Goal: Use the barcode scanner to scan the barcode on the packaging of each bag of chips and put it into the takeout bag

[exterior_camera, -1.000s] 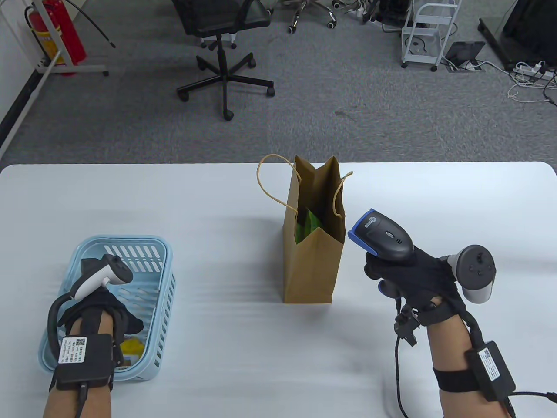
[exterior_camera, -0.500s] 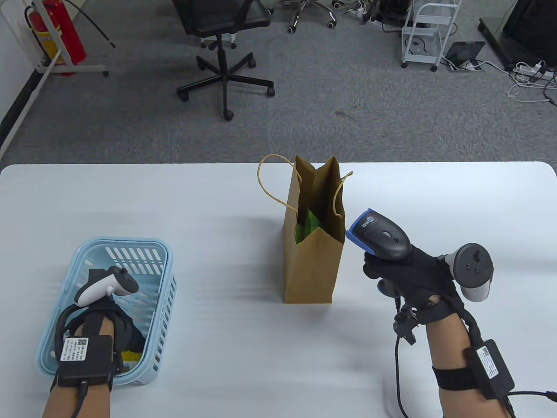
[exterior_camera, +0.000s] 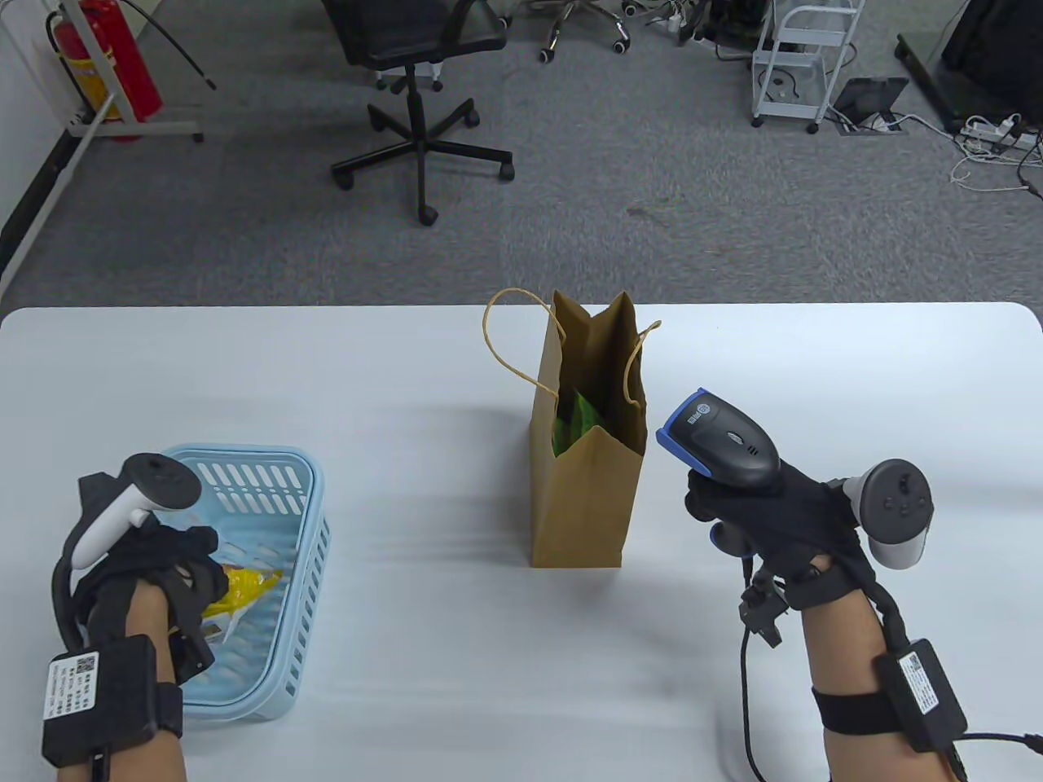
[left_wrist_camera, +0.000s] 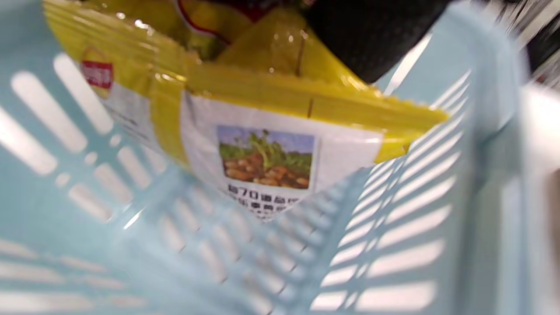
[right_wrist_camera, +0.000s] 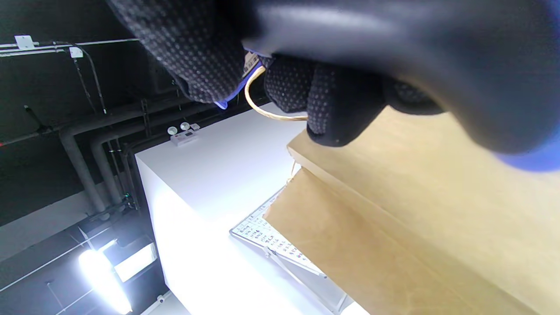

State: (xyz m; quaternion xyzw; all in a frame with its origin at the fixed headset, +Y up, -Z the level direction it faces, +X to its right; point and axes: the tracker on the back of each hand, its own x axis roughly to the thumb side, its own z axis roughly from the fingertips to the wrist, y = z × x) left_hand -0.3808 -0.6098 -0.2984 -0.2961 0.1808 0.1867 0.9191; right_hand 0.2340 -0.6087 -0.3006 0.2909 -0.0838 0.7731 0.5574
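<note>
A yellow bag of chips (exterior_camera: 238, 588) hangs over the light blue basket (exterior_camera: 301, 521) at the table's left; my left hand (exterior_camera: 175, 582) grips its top. In the left wrist view the yellow bag of chips (left_wrist_camera: 262, 113) shows its white printed back above the basket (left_wrist_camera: 393, 245) floor. My right hand (exterior_camera: 758, 517) holds the grey and blue barcode scanner (exterior_camera: 721, 444) just right of the brown paper takeout bag (exterior_camera: 583, 489), its nose pointing left. The takeout bag stands upright and open with a green chip bag (exterior_camera: 577, 419) inside. The takeout bag (right_wrist_camera: 415, 218) fills the right wrist view.
The white table (exterior_camera: 424, 652) stretches between the basket and the takeout bag. The scanner's cable (exterior_camera: 745, 700) runs down to the front edge. Beyond the table's far edge are an office chair (exterior_camera: 420, 98) and carpet floor.
My left hand has risen out of the basket and shifted left, lifting the yellow bag of chips with it. The right hand with the scanner has barely shifted.
</note>
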